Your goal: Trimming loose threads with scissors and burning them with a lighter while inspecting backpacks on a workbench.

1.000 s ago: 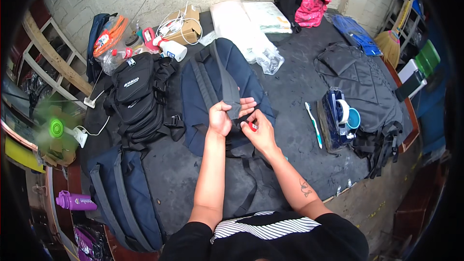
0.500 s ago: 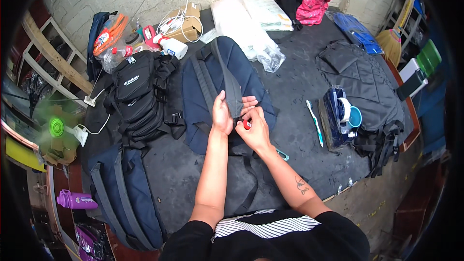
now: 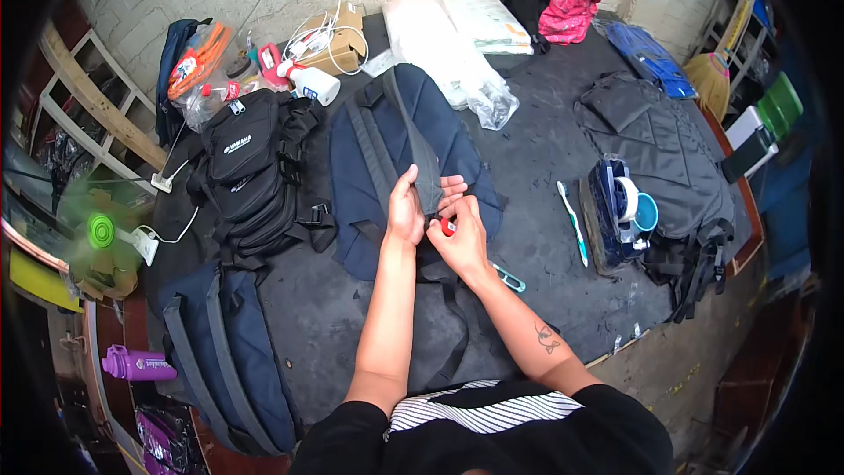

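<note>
A navy backpack (image 3: pixel 457 136) lies in front of me with its grey shoulder straps facing up. My left hand (image 3: pixel 407 209) is cupped around the lower end of one shoulder strap (image 3: pixel 420 154), its fingers showing past the strap's right side. Close against that strap end, my right hand (image 3: pixel 463 233) is closed around a small red object (image 3: pixel 448 227) that looks like a lighter; most of it is hidden in my fist. A black webbing strap (image 3: pixel 455 334) trails from the backpack toward me. Beside my right forearm lies a teal cutter (image 3: pixel 508 278).
Black bags (image 3: pixel 251 167) and another navy backpack (image 3: pixel 229 361) lie to the left. At right are a toothbrush (image 3: pixel 573 222), a clear container (image 3: pixel 607 220) with tape rolls, and a black backpack (image 3: pixel 659 149). Plastic-wrapped white material (image 3: pixel 440 44) and a spray bottle (image 3: pixel 314 84) stand farther back.
My right hand and forearm have shifted very slightly left, showing more of the teal cutter. My left hand keeps its hold on the strap.
</note>
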`<action>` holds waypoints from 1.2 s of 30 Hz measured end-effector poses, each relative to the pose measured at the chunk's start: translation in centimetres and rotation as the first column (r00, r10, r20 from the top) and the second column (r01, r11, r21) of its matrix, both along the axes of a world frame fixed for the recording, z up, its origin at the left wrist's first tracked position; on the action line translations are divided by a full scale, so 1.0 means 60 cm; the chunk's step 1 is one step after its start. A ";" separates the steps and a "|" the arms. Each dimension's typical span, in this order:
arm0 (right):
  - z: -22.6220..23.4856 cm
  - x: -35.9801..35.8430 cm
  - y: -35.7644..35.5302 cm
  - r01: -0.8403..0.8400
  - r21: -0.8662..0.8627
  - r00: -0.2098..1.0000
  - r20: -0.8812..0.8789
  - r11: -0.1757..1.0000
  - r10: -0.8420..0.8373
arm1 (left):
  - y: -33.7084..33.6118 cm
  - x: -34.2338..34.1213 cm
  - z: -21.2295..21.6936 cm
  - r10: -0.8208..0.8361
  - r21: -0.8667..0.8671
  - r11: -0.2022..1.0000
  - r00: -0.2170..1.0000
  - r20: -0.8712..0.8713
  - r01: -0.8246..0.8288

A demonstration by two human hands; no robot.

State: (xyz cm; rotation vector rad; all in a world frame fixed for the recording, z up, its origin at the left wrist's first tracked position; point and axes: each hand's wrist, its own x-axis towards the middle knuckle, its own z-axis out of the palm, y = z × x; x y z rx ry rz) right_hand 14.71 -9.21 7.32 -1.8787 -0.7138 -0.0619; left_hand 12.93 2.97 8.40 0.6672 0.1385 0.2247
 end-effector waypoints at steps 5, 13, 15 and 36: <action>-0.005 0.001 -0.001 -0.007 0.017 1.000 0.008 1.000 0.007 | 0.000 0.002 -0.005 0.012 0.014 1.000 1.000 0.004 -0.012; 0.013 0.012 -0.009 -0.034 0.058 0.998 -0.059 0.998 0.038 | 0.007 -0.010 -0.012 0.048 -0.047 0.998 0.999 -0.006 -0.048; 0.023 0.016 -0.009 -0.005 0.058 0.998 -0.058 0.998 0.008 | 0.008 -0.013 -0.012 0.069 -0.042 0.997 0.998 0.008 -0.069; 0.041 0.045 0.016 -0.040 0.043 0.993 0.116 0.998 0.035 | 0.019 -0.017 -0.025 0.107 -0.087 0.990 0.991 -0.075 -0.113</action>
